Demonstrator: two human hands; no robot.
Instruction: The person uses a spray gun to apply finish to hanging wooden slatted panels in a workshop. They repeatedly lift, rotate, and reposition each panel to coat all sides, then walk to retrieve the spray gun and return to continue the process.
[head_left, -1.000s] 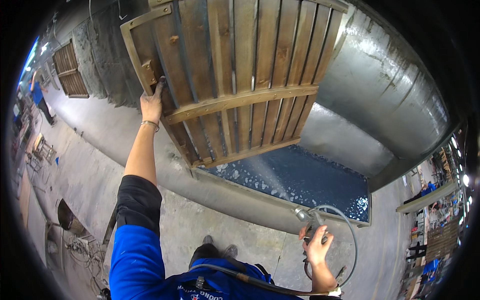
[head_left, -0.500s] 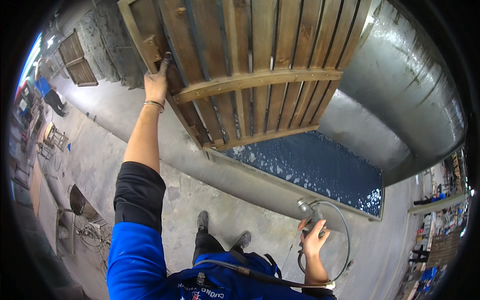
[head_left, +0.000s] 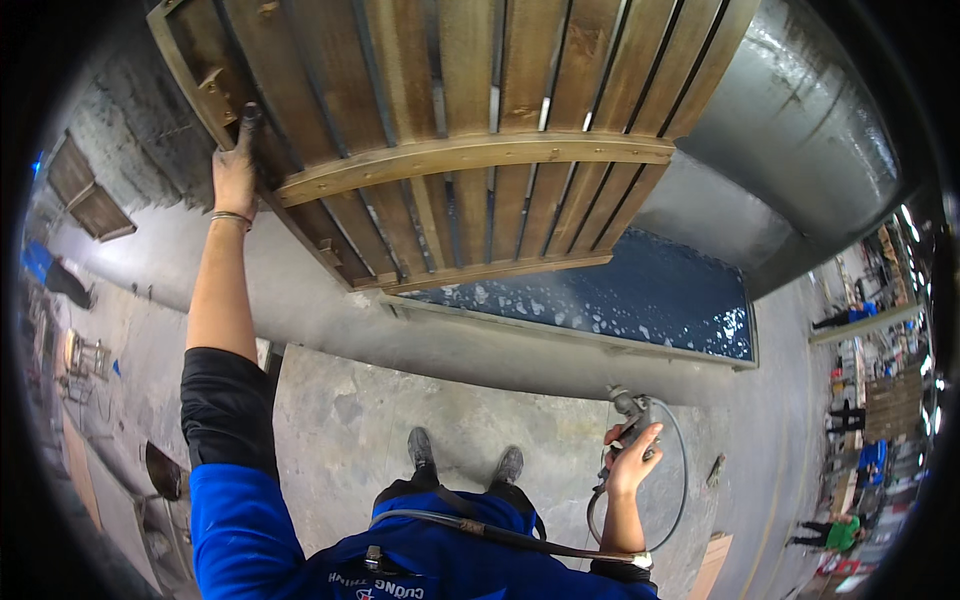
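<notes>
At far left, dim floor holds stacked frames [head_left: 92, 200] and a small stand [head_left: 83, 352], both well apart from you. Your left arm rises straight up from the blue sleeve [head_left: 240, 520]; a thin bracelet [head_left: 231, 216] circles the wrist. Your left hand [head_left: 236, 170] is closed on the left edge of the wooden panel [head_left: 470, 130], fingers wrapped over the frame beside a small block. The panel, built of upright slats with a curved cross rail [head_left: 470, 160], hangs tilted above the blue water tank [head_left: 640, 295], whose surface shows white foam flecks. A grey curved wall [head_left: 800, 150] stands behind the tank at the right.

Below centre, your two shoes [head_left: 465, 462] stand on bare concrete floor [head_left: 350, 420], near the tank's front edge. A hose [head_left: 500, 535] crosses your chest and loops up at your right side. Your right hand [head_left: 632, 458] is clamped on the spray gun [head_left: 630, 415], held low with the nozzle upward, well apart from the panel. The two hands are far apart, one high, one at waist level.

At far right, other people [head_left: 840, 530] stand among shelves in the distance.
</notes>
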